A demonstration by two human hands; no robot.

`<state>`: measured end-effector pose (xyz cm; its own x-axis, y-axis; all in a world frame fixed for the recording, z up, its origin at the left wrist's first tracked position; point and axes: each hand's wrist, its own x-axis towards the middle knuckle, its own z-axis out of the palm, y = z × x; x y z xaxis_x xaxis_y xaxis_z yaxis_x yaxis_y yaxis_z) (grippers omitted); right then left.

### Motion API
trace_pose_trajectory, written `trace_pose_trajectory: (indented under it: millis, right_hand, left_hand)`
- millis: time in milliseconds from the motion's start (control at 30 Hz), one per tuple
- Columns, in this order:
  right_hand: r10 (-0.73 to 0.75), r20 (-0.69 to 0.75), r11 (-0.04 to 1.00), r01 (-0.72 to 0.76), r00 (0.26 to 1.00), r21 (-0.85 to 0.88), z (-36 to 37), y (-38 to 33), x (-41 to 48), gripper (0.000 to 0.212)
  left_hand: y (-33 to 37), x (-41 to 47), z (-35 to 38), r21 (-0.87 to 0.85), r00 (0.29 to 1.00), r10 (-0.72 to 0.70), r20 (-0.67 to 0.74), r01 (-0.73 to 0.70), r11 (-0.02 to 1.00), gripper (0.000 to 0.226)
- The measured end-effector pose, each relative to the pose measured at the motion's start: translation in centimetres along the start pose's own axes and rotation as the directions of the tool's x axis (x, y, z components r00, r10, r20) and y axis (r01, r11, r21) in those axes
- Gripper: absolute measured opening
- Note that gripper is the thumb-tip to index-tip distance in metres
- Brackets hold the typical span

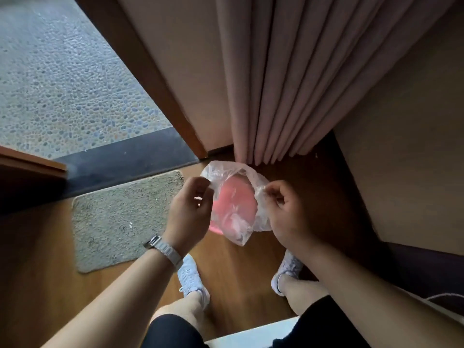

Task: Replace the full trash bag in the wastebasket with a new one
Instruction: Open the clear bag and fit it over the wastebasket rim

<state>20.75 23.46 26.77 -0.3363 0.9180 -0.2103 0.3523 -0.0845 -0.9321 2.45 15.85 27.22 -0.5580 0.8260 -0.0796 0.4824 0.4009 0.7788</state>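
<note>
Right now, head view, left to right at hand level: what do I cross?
Floor mat → left hand → clear plastic bag, pinched by both hands → right hand.

A home — pleated curtain, doormat, wooden floor.

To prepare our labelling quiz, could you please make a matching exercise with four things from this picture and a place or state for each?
Things:
1 watch
2 mat
3 bag
4 wastebasket

Places or states:
a pinched by left hand and right hand
b worn just behind the left hand
c pink, below the bag
d flat on the floor

Pairs: 1-b; 2-d; 3-a; 4-c
</note>
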Motion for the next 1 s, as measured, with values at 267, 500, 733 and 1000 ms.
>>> trace_pose_trajectory:
  millis: [267, 500, 733, 1000]
  right_hand:
    - [-0.133, -0.005, 0.991, 0.133, 0.991, -0.033, 6.1, 10.9, -0.5, 0.002]
    - [-0.260, 0.028, 0.965, 0.261, 0.965, -0.023, 8.5, 15.7, -5.6, 0.003]
    - [-0.322, 0.072, 0.946, 0.320, 0.944, 0.046, 7.3, 15.3, -14.0, 0.007]
    - [-0.383, 0.099, 0.922, 0.374, 0.918, 0.096, 7.3, 15.2, -16.2, 0.006]
  left_hand:
    - [-10.9, -3.0, 6.2, -0.185, 0.994, 0.089, -0.064, -0.099, 0.978, 0.005]
    - [-15.2, -10.0, 8.9, -0.269, 0.985, 0.157, -0.068, -0.170, 0.948, 0.011]
    - [-13.7, -18.6, 7.5, -0.331, 0.993, 0.110, -0.041, -0.118, 0.936, 0.018]
    - [-12.5, -20.8, 6.6, -0.228, 0.969, 0.247, -0.010, -0.242, 0.943, 0.027]
